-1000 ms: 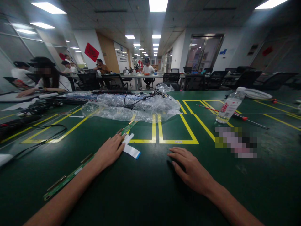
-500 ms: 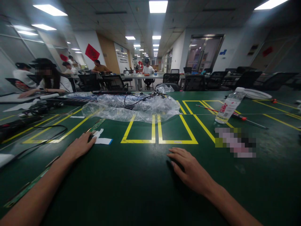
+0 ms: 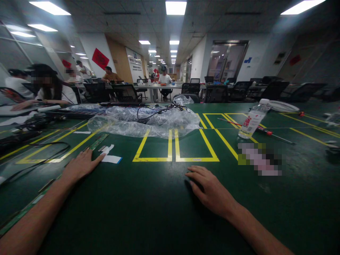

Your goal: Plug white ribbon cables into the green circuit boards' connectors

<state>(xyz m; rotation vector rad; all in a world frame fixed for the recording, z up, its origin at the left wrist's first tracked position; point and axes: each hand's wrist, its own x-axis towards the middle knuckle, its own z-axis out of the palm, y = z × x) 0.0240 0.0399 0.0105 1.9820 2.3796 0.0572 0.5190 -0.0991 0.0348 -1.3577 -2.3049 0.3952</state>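
Observation:
My left hand (image 3: 79,166) lies flat on the green table mat (image 3: 159,205), fingers stretched out over a long narrow green circuit strip (image 3: 98,141) that runs under my forearm. Its fingertips sit right beside a white flat ribbon cable with a blue end (image 3: 110,157). My right hand (image 3: 209,189) rests palm down on the mat at centre right, fingers slightly spread, holding nothing.
A crumpled clear plastic bag with black cables (image 3: 148,120) lies beyond yellow taped boxes (image 3: 175,148). A water bottle (image 3: 249,124) and a red-handled screwdriver (image 3: 262,131) are at the right. Black cables (image 3: 34,159) trail at the left. Other people sit at tables behind.
My left hand has slid the green strip and ribbon cable leftward across the mat, then nearly stopped. My right hand has stayed in place.

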